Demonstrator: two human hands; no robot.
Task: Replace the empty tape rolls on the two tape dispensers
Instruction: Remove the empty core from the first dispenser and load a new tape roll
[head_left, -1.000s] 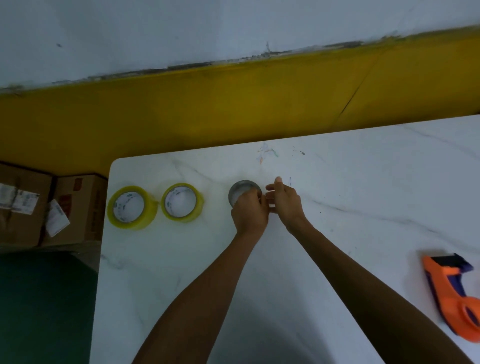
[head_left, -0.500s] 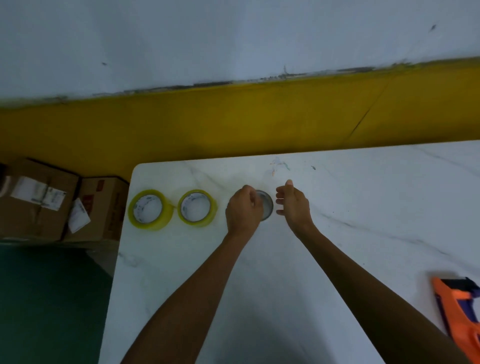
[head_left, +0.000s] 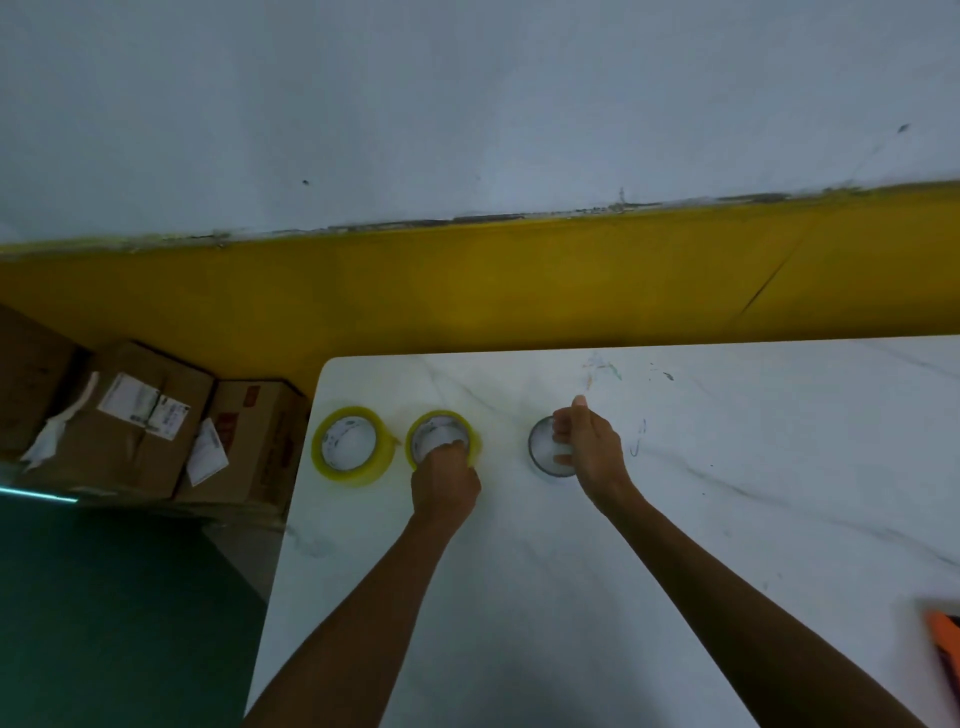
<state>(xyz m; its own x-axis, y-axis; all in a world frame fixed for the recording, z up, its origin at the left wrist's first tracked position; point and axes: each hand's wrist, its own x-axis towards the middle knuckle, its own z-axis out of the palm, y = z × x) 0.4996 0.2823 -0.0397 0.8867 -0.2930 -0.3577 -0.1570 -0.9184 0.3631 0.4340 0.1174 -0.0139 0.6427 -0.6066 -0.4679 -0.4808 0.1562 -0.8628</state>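
Note:
Two full yellow tape rolls lie flat near the table's left end: the left roll (head_left: 350, 446) untouched, the right roll (head_left: 441, 434) under my left hand (head_left: 445, 480), whose fingers curl over its near rim. An empty grey tape core (head_left: 543, 451) lies flat to the right of them. My right hand (head_left: 589, 447) pinches the core's right rim between thumb and fingers. Only a corner of an orange tape dispenser (head_left: 946, 652) shows at the right edge. The second dispenser is out of view.
The white marble table (head_left: 727, 519) ends at a rounded left corner close to the rolls. Cardboard boxes (head_left: 156, 431) sit on the floor to the left. A yellow and white wall runs behind the table.
My left hand left the grey core and moved left onto the right yellow roll. My right hand closed onto the core's rim. The view shifted, pushing the dispenser toward the frame edge.

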